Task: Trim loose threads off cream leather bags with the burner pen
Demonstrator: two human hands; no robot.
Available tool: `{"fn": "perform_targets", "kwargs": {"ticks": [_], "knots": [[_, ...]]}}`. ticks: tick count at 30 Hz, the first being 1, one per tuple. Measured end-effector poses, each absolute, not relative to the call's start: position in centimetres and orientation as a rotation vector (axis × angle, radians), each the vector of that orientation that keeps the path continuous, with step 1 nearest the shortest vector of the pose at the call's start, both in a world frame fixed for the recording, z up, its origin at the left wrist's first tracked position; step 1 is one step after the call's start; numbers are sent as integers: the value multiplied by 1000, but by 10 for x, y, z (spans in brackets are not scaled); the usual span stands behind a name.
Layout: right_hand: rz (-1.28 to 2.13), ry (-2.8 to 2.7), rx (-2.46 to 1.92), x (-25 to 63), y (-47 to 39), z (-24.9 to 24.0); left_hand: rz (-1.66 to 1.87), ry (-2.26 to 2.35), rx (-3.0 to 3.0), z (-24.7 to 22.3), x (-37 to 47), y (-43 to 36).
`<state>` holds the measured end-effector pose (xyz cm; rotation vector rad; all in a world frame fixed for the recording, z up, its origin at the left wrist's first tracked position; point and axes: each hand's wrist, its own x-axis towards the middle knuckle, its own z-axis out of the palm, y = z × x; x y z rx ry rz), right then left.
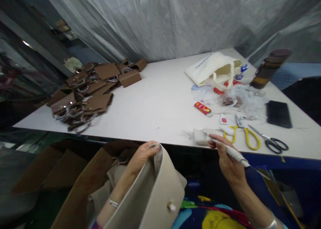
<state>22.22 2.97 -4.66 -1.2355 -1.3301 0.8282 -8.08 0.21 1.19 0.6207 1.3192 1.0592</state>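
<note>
My left hand (140,159) is closed on the top edge of a beige handbag (167,185), which hangs tilted in front of me with its mouth gaping. A small clasp shows low on the bag's side. My right hand (231,163) is wrapped round a slim tool (237,156) with a white-wrapped handle and a thin pointed rear end. The tool's front tip is by a small white pad (200,136) at the table's front edge; I cannot tell whether they touch. Yellow-handled scissors (250,138) and black-handled scissors (276,145) lie to its right.
Brown bags (100,85) are piled on the left of the white table (155,98). At right are a cream tote (213,66), crumpled plastic (235,98), a red box (202,108), a bottle (271,68) and a black flat object (279,113). A carton (82,185) stands below left.
</note>
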Motion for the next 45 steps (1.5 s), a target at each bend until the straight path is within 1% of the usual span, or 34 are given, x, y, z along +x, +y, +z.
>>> {"fn": "perform_targets", "kwargs": {"ticks": [4, 8, 12, 22, 29, 34, 41, 45], "knots": [[784, -1381, -1350, 236, 36, -59, 926, 1356, 698, -24, -21, 2], [699, -1478, -1354, 241, 43, -64, 822, 1447, 921, -29, 9, 3], [652, -1522, -1327, 239, 52, -68, 782, 1506, 1033, -26, 21, 9], [649, -1617, -1287, 232, 65, -74, 759, 1497, 830, -47, 34, 38], [674, -1612, -1241, 231, 68, -78, 715, 1499, 852, -45, 35, 45], [839, -1455, -1294, 237, 61, -79, 658, 1512, 895, -42, 35, 46], [1377, -1227, -1161, 236, 52, -78, 571, 1469, 955, -42, 37, 41], [1461, -1200, -1161, 234, 53, -78, 534, 1462, 962, -43, 40, 38]]}}
